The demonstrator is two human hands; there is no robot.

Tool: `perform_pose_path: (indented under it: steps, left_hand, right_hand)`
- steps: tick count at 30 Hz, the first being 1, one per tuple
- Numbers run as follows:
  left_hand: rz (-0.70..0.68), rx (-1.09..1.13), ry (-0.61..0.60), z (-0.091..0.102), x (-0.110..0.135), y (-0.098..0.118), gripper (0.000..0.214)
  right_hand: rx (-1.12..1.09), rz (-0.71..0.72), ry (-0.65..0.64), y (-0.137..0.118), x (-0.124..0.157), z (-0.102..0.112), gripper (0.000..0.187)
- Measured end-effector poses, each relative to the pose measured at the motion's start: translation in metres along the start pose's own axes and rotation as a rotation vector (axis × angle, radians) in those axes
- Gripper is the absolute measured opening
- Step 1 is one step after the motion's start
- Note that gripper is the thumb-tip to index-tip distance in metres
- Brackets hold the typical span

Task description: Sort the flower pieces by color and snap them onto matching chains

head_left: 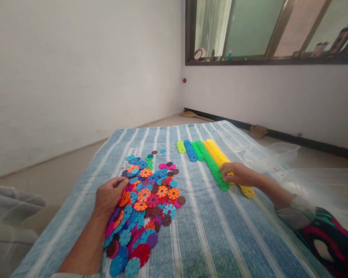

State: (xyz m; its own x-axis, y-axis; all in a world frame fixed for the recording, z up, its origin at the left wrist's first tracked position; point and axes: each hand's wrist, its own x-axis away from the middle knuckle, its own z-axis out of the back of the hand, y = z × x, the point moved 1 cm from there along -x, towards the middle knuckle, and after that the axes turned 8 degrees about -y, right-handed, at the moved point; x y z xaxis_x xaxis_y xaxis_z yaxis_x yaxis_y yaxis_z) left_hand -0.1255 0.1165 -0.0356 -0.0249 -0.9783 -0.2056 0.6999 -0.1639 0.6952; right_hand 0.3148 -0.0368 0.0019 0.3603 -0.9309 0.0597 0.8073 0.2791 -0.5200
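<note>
A loose heap of multicoloured, notched plastic discs covers the blue-and-white striped cloth; at its left edge the left hand curls, thumb against fingers. Beyond, the right hand bunches over the long yellow row of overlapping discs and long green row. I cannot tell what either pinches; a dragging knuckle could skew both rows.

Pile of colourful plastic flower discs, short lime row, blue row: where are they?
Pile of colourful plastic flower discs [153,200]: head view, on a central disc.
Short lime row of plastic discs [181,147]: head view, its middle.
Blue row of plastic discs [190,150]: head view, its middle.
</note>
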Motion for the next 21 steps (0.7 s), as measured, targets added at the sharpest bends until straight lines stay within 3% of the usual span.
perform_pose_path:
  steps: [14, 21]
  left_hand:
    - [-0.021, 0.035, 0.005, -0.003, 0.0, -0.004, 0.027]
    - [-0.031, 0.077, -0.004, -0.002, 0.007, 0.0, 0.028]
  right_hand:
    - [-0.01, 0.01, 0.037, -0.003, -0.007, -0.002, 0.012]
    - [-0.024, 0.081, 0.079, -0.033, -0.045, -0.008, 0.01]
